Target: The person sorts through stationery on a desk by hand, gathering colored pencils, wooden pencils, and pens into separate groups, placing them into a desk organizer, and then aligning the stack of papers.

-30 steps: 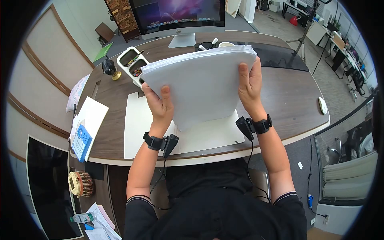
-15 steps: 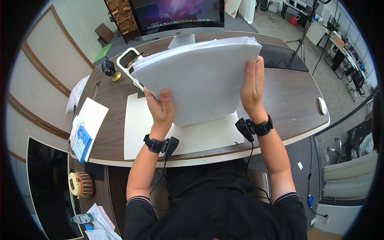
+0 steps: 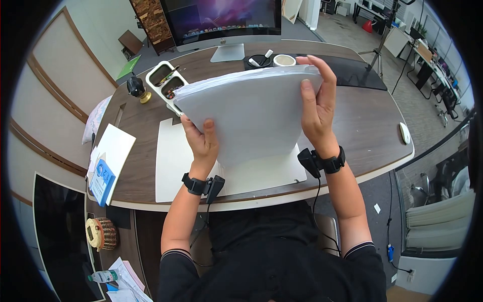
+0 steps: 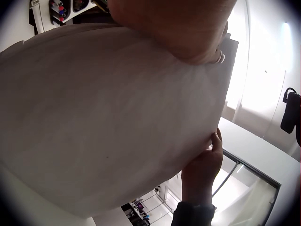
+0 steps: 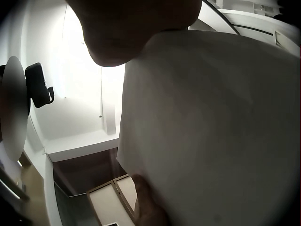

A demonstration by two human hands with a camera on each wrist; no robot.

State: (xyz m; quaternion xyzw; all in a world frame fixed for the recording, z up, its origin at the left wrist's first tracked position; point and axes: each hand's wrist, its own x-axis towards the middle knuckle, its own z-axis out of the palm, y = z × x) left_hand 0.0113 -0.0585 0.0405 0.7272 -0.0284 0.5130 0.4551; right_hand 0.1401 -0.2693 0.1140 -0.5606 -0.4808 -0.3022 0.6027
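A thick stack of white paper [image 3: 256, 110] stands nearly upright over the desk, its lower edge close to a flat white sheet [image 3: 171, 173]. My left hand [image 3: 201, 143] holds its left side, thumb on the near face and fingers behind. At the opposite upper corner, my right hand [image 3: 319, 110] grips with the thumb on the near face and the fingers bent by the top edge. The top edge shows sheets slightly out of line. Broad paper faces fill the left wrist view [image 4: 108, 113] and the right wrist view [image 5: 211, 122].
Behind the stack are a white organizer tray [image 3: 161, 75], a roll of tape [image 3: 284, 60] and a monitor [image 3: 221, 25]. A dark figurine [image 3: 136, 85] and a blue booklet [image 3: 102, 181] lie leftward; a white mouse [image 3: 405, 133] sits at the right edge.
The stack rose toward the far side, then came down, uncovering the tape roll and organizer again. My right hand's fingers have shifted up to the top corner and spread from the thumb.
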